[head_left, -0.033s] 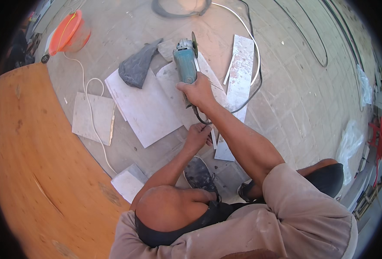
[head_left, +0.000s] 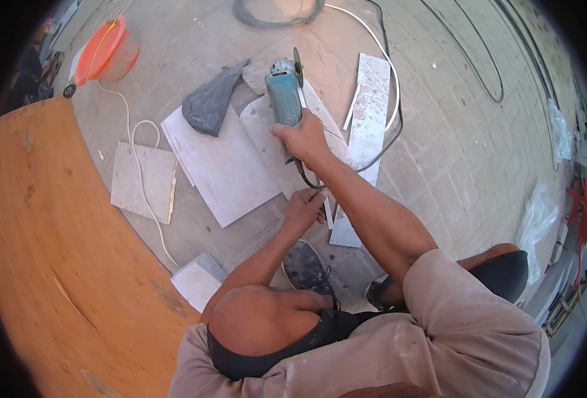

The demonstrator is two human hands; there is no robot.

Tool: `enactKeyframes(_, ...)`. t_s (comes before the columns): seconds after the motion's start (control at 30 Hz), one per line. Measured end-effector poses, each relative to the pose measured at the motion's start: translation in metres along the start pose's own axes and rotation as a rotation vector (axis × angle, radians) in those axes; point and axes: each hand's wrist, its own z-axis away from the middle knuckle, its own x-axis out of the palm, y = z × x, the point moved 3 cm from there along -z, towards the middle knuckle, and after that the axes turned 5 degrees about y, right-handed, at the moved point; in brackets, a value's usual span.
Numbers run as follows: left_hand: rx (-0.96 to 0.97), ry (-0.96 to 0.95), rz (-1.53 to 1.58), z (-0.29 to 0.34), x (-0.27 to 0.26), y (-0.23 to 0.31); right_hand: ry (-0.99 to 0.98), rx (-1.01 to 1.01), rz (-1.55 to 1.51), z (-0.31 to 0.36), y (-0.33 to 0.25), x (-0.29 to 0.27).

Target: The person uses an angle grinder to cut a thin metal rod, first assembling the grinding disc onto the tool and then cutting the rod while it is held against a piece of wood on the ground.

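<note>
My right hand (head_left: 304,138) is wrapped round the body of a teal angle grinder (head_left: 283,96), its thin disc upright at the far end. Beneath the grinder lies a pale tile (head_left: 259,129). The fingers of my left hand (head_left: 302,211) are pinched together at the near end of that tile, just below the grinder's cord; what they hold is hidden. A narrow white strip (head_left: 328,213) shows beside those fingers. To the right is a long, scuffed tile piece (head_left: 367,136). Left of the grinder, a large white tile (head_left: 223,179) has a crumpled dark grey sheet (head_left: 210,103) on its far edge.
An orange bucket (head_left: 101,53) stands at the far left, beyond a large wooden board (head_left: 48,219). A white cord crosses a square tile piece (head_left: 141,176). Another tile piece (head_left: 197,280) lies by my left knee. Hoses and cables run over the paving; plastic bags (head_left: 539,222) lie right.
</note>
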Motion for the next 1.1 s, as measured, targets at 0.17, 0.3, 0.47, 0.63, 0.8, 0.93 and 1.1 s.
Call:
enactKeyframes(0.17, -0.001, -0.008, -0.014, 0.000, 0.000, 0.003, 0.014, -0.001, 0.003, -0.006, -0.002, 0.000)
enactKeyframes(0.3, -0.017, 0.017, -0.059, -0.002, -0.003, 0.000, 0.012, 0.003, 0.002, 0.006, 0.008, 0.001)
enactKeyframes(0.47, 0.008, 0.031, -0.018, 0.001, -0.001, 0.002, -0.044, 0.029, 0.042, 0.029, 0.010, -0.005)
enactKeyframes(0.63, 0.060, 0.057, -0.064, 0.004, 0.004, 0.011, -0.039, 0.070, 0.028, 0.042, 0.018, -0.009)
enactKeyframes(0.8, 0.085, 0.031, -0.138, 0.001, 0.000, 0.007, -0.037, 0.070, 0.002, 0.055, 0.021, -0.011)
enactKeyframes(0.93, 0.143, 0.017, -0.241, 0.002, 0.000, 0.009, -0.026, 0.056, 0.002, 0.059, 0.024, -0.011)
enactKeyframes(1.1, 0.134, 0.009, -0.231, 0.002, -0.001, 0.007, -0.021, 0.051, -0.004, 0.062, 0.025, -0.011)
